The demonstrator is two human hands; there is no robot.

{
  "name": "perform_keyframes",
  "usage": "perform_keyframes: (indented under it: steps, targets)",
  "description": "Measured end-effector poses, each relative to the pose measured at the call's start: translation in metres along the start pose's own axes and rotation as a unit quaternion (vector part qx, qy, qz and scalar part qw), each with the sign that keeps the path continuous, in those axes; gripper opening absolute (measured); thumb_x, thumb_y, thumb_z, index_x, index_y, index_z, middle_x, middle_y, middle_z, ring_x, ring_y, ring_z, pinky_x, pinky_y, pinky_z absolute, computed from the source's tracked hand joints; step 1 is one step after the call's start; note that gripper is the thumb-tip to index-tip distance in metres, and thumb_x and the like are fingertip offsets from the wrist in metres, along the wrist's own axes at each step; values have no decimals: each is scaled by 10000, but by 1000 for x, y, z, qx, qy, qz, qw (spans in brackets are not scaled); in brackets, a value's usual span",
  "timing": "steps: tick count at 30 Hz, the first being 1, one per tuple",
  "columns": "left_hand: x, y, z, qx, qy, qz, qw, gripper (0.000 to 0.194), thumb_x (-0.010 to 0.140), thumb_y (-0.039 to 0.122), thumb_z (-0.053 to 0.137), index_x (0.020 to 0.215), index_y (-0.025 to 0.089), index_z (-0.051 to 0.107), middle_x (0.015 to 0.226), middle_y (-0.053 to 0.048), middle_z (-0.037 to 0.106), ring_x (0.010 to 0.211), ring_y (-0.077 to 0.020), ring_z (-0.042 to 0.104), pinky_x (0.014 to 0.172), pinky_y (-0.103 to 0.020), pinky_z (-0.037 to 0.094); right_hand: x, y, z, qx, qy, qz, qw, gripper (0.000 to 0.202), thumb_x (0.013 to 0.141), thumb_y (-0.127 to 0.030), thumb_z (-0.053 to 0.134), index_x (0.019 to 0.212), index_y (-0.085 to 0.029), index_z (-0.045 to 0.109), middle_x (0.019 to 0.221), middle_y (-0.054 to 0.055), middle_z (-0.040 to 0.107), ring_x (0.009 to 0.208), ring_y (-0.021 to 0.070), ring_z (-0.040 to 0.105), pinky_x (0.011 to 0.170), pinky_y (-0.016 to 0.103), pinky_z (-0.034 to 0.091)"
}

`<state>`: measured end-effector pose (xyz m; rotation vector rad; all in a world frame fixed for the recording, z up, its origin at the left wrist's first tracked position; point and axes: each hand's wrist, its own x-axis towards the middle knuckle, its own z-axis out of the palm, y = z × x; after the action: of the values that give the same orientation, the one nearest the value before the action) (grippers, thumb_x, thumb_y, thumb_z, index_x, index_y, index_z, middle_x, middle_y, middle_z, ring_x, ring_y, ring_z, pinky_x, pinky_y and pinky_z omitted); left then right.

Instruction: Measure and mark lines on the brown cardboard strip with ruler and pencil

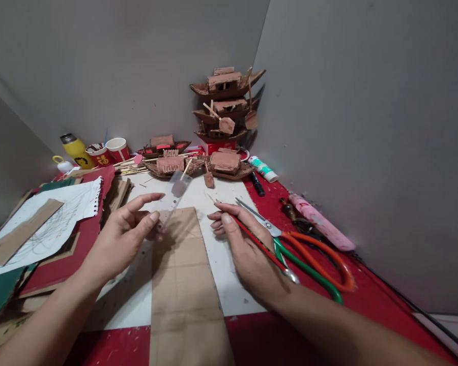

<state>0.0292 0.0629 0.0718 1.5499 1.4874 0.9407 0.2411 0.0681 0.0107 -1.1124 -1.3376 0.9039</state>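
My left hand point(127, 229) holds a clear plastic strip point(174, 195) between thumb and fingers, tilted above the far end of a cardboard strip point(187, 295). Faint lines cross that brown cardboard, which runs from the near edge toward the middle over a white sheet point(232, 290). To the right of the cardboard, my right hand point(248, 249) is closed around a red and black pencil point(257, 240), its tip pointing forward and left. Scissors point(309, 254) with one orange and one green handle lie beside and partly behind my right hand.
Model boats point(225, 84) are stacked at the back, with others point(170, 163) in front. A yellow bottle point(76, 151) and paper cups point(117, 148) stand back left. Paper and cardboard sheets point(80, 198) lie left. A white-green tube point(264, 169) and pink roll point(320, 222) lie right.
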Motion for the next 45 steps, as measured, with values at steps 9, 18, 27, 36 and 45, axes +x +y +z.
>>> perform_keyframes:
  steps: [9, 18, 27, 36, 45]
  targets:
    - [-33, -15, 26, 263, -190, 122, 938, 367, 927, 214, 415, 1220, 226, 637, 1026, -99, 740, 898, -238, 695, 812, -326, 498, 0, 12, -8, -162, -156, -126, 966, 199, 933, -287, 507, 1055, -217, 647, 985, 72, 723, 897, 211, 684, 818, 340, 522]
    - [-28, -41, 25, 298, -79, 145, 940, 227, 948, 300, 444, 1075, 195, 601, 1009, -80, 707, 896, -217, 660, 796, -343, 511, 2, 16, -3, -209, -205, -131, 947, 161, 919, -219, 510, 842, -192, 648, 756, 19, 682, 690, 149, 647, 664, 236, 482]
    - [-47, -68, 42, 506, -14, 296, 810, 591, 884, 404, 539, 1372, 81, 454, 1401, -191, 518, 1266, -355, 498, 995, -523, 431, 15, 26, -8, -275, -136, -106, 946, 117, 906, -203, 529, 866, -192, 639, 776, 13, 678, 698, 151, 650, 674, 242, 494]
    - [-46, -64, 42, 564, -16, 317, 762, 688, 801, 546, 586, 1278, 50, 561, 1289, -196, 612, 1098, -336, 633, 886, -451, 496, 10, 31, -12, -318, -153, -209, 912, 266, 885, -178, 577, 1150, -163, 561, 1031, 109, 664, 971, 236, 616, 845, 392, 516]
    - [-41, -65, 38, 579, -37, 338, 741, 598, 777, 349, 515, 1287, 40, 564, 1343, -193, 558, 1203, -338, 571, 902, -443, 491, -25, 10, 4, -182, -342, -362, 848, 173, 990, -217, 445, 1012, -208, 617, 830, 14, 706, 881, 141, 620, 883, 277, 483]
